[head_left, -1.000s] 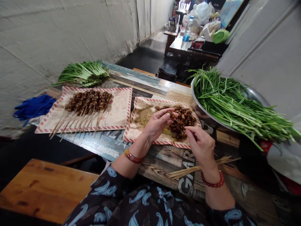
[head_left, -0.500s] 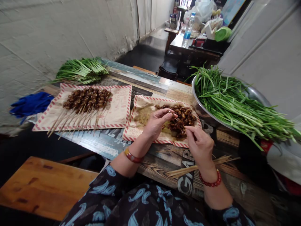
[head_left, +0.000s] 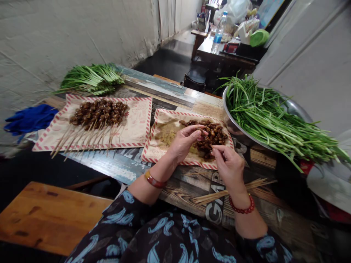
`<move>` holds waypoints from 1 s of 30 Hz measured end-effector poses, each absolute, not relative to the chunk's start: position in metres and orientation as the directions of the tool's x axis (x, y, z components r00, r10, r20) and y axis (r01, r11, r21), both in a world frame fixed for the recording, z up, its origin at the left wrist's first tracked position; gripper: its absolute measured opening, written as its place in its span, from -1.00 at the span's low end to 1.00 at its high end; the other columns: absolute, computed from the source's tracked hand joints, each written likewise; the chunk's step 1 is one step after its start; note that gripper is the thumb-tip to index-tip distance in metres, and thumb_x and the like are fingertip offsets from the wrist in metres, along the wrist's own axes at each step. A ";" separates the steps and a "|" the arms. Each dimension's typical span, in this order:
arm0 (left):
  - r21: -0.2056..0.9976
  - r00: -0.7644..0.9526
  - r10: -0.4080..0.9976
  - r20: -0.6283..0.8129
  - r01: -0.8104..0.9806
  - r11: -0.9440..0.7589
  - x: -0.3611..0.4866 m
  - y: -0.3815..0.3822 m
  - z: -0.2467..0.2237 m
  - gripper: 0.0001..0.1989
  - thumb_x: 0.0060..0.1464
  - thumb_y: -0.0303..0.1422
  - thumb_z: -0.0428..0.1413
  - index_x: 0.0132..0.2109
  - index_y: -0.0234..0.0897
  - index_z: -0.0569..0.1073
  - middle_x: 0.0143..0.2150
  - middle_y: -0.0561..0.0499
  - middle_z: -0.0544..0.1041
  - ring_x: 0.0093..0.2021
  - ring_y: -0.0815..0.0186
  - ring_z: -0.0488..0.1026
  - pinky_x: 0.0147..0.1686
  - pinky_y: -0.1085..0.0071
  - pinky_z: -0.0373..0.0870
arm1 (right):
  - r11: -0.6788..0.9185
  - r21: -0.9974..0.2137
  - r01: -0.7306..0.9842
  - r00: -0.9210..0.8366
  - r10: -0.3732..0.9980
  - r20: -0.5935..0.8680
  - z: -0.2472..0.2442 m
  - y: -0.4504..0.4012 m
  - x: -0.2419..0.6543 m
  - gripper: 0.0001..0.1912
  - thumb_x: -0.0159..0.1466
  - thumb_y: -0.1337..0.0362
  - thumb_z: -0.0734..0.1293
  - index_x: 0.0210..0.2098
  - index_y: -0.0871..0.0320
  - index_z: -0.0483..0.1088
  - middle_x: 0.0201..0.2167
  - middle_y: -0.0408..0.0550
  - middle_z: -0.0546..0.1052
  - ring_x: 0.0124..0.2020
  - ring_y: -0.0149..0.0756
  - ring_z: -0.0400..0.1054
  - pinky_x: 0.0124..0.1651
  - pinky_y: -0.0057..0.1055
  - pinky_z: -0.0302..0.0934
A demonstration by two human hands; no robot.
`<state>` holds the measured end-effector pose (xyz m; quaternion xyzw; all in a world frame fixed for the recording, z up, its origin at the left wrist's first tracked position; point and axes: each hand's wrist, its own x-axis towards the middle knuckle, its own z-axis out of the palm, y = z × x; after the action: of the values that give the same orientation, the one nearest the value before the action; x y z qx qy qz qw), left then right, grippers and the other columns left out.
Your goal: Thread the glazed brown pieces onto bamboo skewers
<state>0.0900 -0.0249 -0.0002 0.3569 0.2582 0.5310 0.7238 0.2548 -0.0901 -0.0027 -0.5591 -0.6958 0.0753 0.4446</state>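
Observation:
My left hand pinches a small dark brown, glossy piece of meat over the right-hand paper sheet. Close beside it, my right hand is closed, thumb against forefinger, on what looks like the thin end of a bamboo skewer; most of the stick is hidden. Under and beyond my fingers lies a heap of brown glazed meat pieces. Several loose bamboo skewers rest on the table below my right hand. To the left, loaded meat skewers lie in a row on another striped-edge paper sheet.
A steel bowl of long green chives stands at the right, stalks overhanging its rim. Cut greens lie at the table's far left, and blue gloves near its left end. A wooden stool is below left.
My right hand has come slightly closer to my left hand, which stays pinched over the meat. The whole view has shifted a little; the objects on the table look unchanged.

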 end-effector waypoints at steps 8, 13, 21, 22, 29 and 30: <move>0.813 0.430 0.902 -0.039 -0.511 0.279 0.098 -0.030 -0.005 -0.62 -0.18 -0.31 0.39 -0.14 -0.28 0.61 -0.21 -0.04 0.59 -0.27 0.40 0.46 -0.17 0.47 0.33 | 0.297 -0.660 0.690 0.090 0.869 0.486 -0.002 -0.090 0.255 -0.84 0.32 0.23 0.28 -0.29 0.09 0.49 -0.39 -0.09 0.60 -0.37 -0.27 0.49 -0.23 -0.33 0.37; 0.799 0.434 0.900 -0.037 -0.528 0.287 0.099 -0.032 -0.005 -0.64 -0.16 -0.27 0.37 -0.15 -0.28 0.62 -0.18 -0.07 0.60 -0.19 0.34 0.46 -0.13 0.42 0.32 | 0.220 -0.775 0.592 0.116 0.929 0.352 -0.002 -0.091 0.254 -0.82 0.31 0.18 0.28 -0.27 0.09 0.49 -0.45 -0.12 0.58 -0.51 -0.33 0.44 -0.39 -0.39 0.33; 0.766 0.432 0.902 -0.020 -0.573 0.292 0.096 -0.031 -0.003 -0.69 -0.14 -0.28 0.37 -0.20 -0.28 0.62 -0.28 -0.03 0.60 -0.26 0.39 0.48 -0.15 0.43 0.31 | 0.236 -0.781 0.578 0.093 0.932 0.350 0.001 -0.090 0.254 -0.80 0.31 0.17 0.28 -0.27 0.10 0.51 -0.45 -0.13 0.58 -0.53 -0.37 0.43 -0.39 -0.41 0.33; 0.764 0.413 0.910 -0.027 -0.579 0.285 0.095 -0.030 -0.002 -0.70 -0.15 -0.28 0.37 -0.21 -0.28 0.62 -0.29 -0.03 0.61 -0.26 0.38 0.48 -0.15 0.43 0.31 | 0.248 -0.765 0.594 0.092 0.924 0.371 0.002 -0.090 0.255 -0.80 0.31 0.18 0.28 -0.28 0.10 0.52 -0.44 -0.12 0.59 -0.50 -0.35 0.44 -0.37 -0.40 0.33; 0.763 0.375 0.925 -0.053 -0.583 0.280 0.096 -0.029 -0.003 -0.71 -0.23 -0.28 0.40 -0.29 -0.27 0.63 -0.34 -0.02 0.61 -0.30 0.35 0.49 -0.11 0.38 0.32 | 0.298 -0.647 0.702 0.097 0.860 0.501 0.003 -0.090 0.255 -0.83 0.30 0.22 0.29 -0.35 0.10 0.50 -0.42 -0.08 0.58 -0.41 -0.29 0.46 -0.28 -0.35 0.36; 0.769 0.378 0.924 -0.055 -0.574 0.281 0.097 -0.030 -0.004 -0.72 -0.22 -0.29 0.40 -0.29 -0.28 0.63 -0.34 -0.02 0.61 -0.30 0.35 0.49 -0.11 0.37 0.32 | 0.300 -0.639 0.708 0.095 0.856 0.508 0.003 -0.091 0.254 -0.83 0.31 0.23 0.29 -0.35 0.10 0.49 -0.42 -0.09 0.58 -0.41 -0.29 0.45 -0.28 -0.34 0.36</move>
<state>0.0966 -0.0302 -0.0035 0.3392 0.2578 0.4944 0.7576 0.2544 -0.0907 0.0027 -0.5858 -0.6677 0.0817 0.4521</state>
